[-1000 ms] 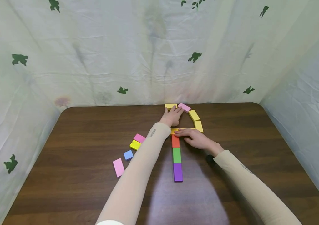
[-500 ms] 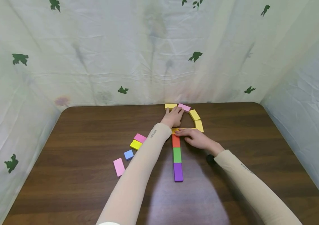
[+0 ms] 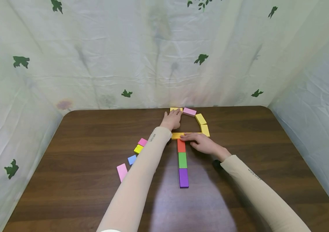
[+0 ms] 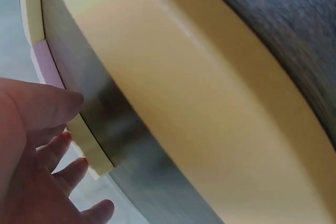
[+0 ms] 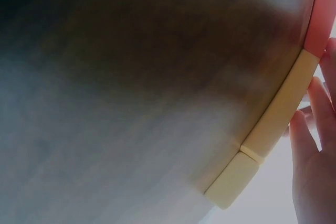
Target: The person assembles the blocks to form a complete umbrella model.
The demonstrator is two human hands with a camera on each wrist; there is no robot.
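In the head view my left hand (image 3: 172, 120) reaches over the yellow block (image 3: 176, 109) at the table's far edge, fingers spread across its near side. In the left wrist view the thumb (image 4: 55, 106) overlaps that block, and the other fingers are spread beyond it. A pink block (image 3: 189, 111) sits just right of it. My right hand (image 3: 203, 142) rests with extended fingers on the orange bar (image 3: 176, 136), close above the red block (image 3: 181, 145). Green (image 3: 182, 160) and purple (image 3: 183, 178) blocks continue below in a line.
Two yellow blocks (image 3: 200, 119) curve down on the right to the orange bar's end. Left of my left forearm lie a pink block (image 3: 122, 172), a blue block (image 3: 131, 159), a yellow block (image 3: 138, 148) and another pink block (image 3: 142, 141). A patterned curtain (image 3: 109, 64) hangs behind the table.
My left hand has shifted left, from beside the upper pink block to the yellow one. That pink block is turned slightly flatter. The right hand stays in place.
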